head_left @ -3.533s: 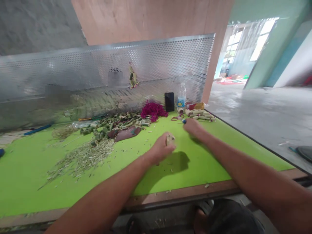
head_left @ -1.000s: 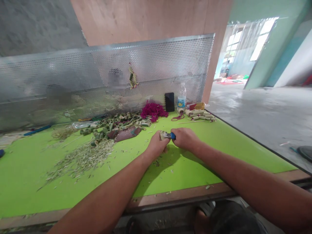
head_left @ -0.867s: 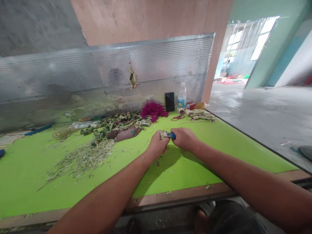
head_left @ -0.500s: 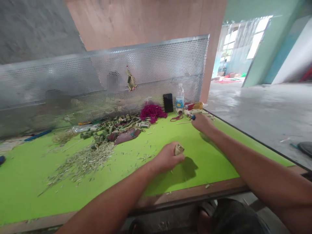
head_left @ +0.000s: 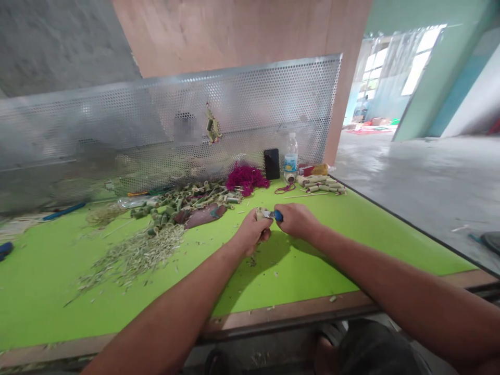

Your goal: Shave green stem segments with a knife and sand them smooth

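My left hand (head_left: 251, 229) is closed around a short bamboo piece (head_left: 259, 212), which is mostly covered by the fingers. In my right hand (head_left: 299, 221) is a knife (head_left: 278, 215) with a blue handle, its short metal blade pointing left. The blade lies against the top end of the bamboo piece, or very close to it. Both hands are just above the green tabletop (head_left: 320, 271). Left of my hands lie a heap of pale shavings (head_left: 135, 258) and a pile of cut green bamboo pieces (head_left: 183, 200).
Magenta string (head_left: 246, 178), a phone (head_left: 272, 164) and a plastic bottle (head_left: 290, 156) stand along a perforated metal panel (head_left: 250, 114). Tied bamboo pieces (head_left: 324, 184) lie at the back right. A brown scrap (head_left: 205, 216) lies beside the pile. A wooden edge (head_left: 289, 312) runs along the front.
My right hand has come left and nearer with the knife, from beside the tied bamboo pieces. The left hand has moved slightly up and left, bringing the bamboo piece to the blade.
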Demonstrator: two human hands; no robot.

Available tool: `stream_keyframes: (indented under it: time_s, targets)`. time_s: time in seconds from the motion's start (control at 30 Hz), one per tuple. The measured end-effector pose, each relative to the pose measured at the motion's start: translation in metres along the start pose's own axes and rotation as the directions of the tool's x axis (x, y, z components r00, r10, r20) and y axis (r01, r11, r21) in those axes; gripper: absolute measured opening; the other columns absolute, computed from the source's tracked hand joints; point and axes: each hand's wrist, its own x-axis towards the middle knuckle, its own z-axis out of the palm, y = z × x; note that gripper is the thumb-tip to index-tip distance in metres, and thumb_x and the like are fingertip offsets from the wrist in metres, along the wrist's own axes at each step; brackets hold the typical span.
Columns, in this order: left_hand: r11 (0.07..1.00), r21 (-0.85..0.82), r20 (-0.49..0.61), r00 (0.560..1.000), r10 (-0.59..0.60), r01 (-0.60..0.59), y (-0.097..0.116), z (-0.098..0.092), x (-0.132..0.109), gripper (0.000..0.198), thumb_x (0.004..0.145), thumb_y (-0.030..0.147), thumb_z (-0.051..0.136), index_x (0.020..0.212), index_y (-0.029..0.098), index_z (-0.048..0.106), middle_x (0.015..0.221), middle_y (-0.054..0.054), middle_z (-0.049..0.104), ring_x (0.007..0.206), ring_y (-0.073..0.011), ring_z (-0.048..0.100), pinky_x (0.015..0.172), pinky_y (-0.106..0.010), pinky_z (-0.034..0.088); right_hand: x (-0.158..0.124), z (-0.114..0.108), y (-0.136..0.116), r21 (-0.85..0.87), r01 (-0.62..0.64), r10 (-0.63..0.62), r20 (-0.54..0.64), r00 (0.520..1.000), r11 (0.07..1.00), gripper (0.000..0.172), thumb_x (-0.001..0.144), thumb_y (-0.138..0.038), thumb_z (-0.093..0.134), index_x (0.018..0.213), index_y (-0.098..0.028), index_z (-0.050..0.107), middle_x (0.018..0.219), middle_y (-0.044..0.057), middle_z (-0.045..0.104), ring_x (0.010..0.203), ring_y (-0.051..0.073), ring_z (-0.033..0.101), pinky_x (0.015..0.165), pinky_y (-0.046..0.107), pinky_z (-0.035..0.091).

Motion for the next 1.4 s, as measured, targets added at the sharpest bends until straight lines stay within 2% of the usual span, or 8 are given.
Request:
stream_keyframes:
  time_s: [0.3,0.47,0.53,0.63,0.77,1.07,1.27,1.4]
  targets:
    - [0.990,0.140,-0.015,1.000,-0.013,0.015,0.005,0.004,-0.004,0.016,0.069,0.022,0.055,0.078,0.020,0.043,0.047,0.010,0.041,0.033,-0.0056,0.034,0.036,-0.019,0.023,0.001,0.003,-0.002,-0.020,-0.017,0.017,0.004,1.000,1.000,0.022,0.083,-0.029,0.047,0.092,-0.022,0.066,0.084,0.007,0.070,0.072,0.020,0.062,0.060,0.027,0.034]
    - [0.945,0.325,0.175,0.981,-0.083,0.022,-0.002,0.017,-0.016,0.024,0.068,0.021,0.064,0.087,0.017,0.051,0.061,0.006,0.051,0.043,-0.0063,0.044,0.040,-0.018,0.032,0.013,0.004,0.030,0.047,-0.308,0.302,0.095,0.948,0.950,0.028,0.081,-0.023,0.045,0.097,-0.019,0.067,0.085,0.010,0.071,0.067,0.020,0.061,0.055,0.027,0.033]
    - [0.947,0.307,0.114,0.985,-0.131,0.091,-0.004,0.016,-0.015,0.026,0.073,0.026,0.063,0.094,0.017,0.051,0.060,0.006,0.051,0.040,-0.0063,0.042,0.038,-0.018,0.032,0.014,0.001,0.042,0.045,-0.344,0.344,0.018,0.939,0.938,0.027,0.079,-0.023,0.046,0.095,-0.019,0.067,0.086,0.010,0.070,0.069,0.020,0.061,0.053,0.027,0.031]
    - [0.988,0.141,-0.025,0.998,-0.066,0.069,-0.006,0.004,-0.004,0.027,0.076,0.030,0.061,0.096,0.019,0.045,0.058,0.008,0.048,0.037,-0.0053,0.040,0.035,-0.017,0.028,0.010,-0.002,0.040,0.054,-0.276,0.279,-0.057,0.959,0.960,0.024,0.078,-0.025,0.047,0.092,-0.019,0.066,0.081,0.008,0.069,0.066,0.018,0.058,0.053,0.026,0.028]
    - [0.999,0.010,-0.031,0.998,-0.045,0.046,-0.006,-0.008,0.005,0.033,0.070,0.028,0.064,0.093,0.021,0.041,0.054,0.011,0.045,0.036,-0.0060,0.041,0.034,-0.017,0.027,0.002,-0.001,0.012,0.023,-0.062,0.063,-0.030,0.998,0.998,0.021,0.080,-0.028,0.047,0.087,-0.020,0.065,0.077,0.006,0.069,0.064,0.017,0.057,0.054,0.027,0.027]
    - [0.996,0.085,0.017,1.000,-0.019,0.018,-0.001,-0.001,0.000,0.025,0.070,0.022,0.057,0.087,0.020,0.039,0.050,0.011,0.045,0.034,-0.0068,0.040,0.034,-0.018,0.025,-0.002,0.001,0.001,-0.050,0.011,-0.010,0.021,1.000,0.999,0.021,0.081,-0.028,0.047,0.090,-0.021,0.065,0.081,0.006,0.070,0.068,0.019,0.060,0.057,0.027,0.032]
    - [0.984,0.159,-0.017,0.997,-0.080,0.082,0.002,-0.001,0.001,0.023,0.072,0.019,0.053,0.091,0.019,0.040,0.049,0.012,0.040,0.032,-0.0049,0.030,0.032,-0.018,0.019,0.002,0.005,-0.002,0.009,-0.063,0.062,0.035,0.997,0.998,0.024,0.084,-0.027,0.045,0.093,-0.020,0.066,0.083,0.008,0.070,0.070,0.019,0.061,0.059,0.026,0.036]
    - [0.937,0.327,0.122,0.978,-0.168,0.120,0.005,0.014,-0.019,0.030,0.073,0.019,0.060,0.099,0.017,0.044,0.059,0.008,0.049,0.038,-0.0047,0.039,0.035,-0.016,0.029,0.014,0.002,0.032,0.105,-0.333,0.323,0.102,0.941,0.937,0.022,0.084,-0.024,0.047,0.090,-0.018,0.067,0.081,0.010,0.070,0.068,0.019,0.062,0.059,0.026,0.038]
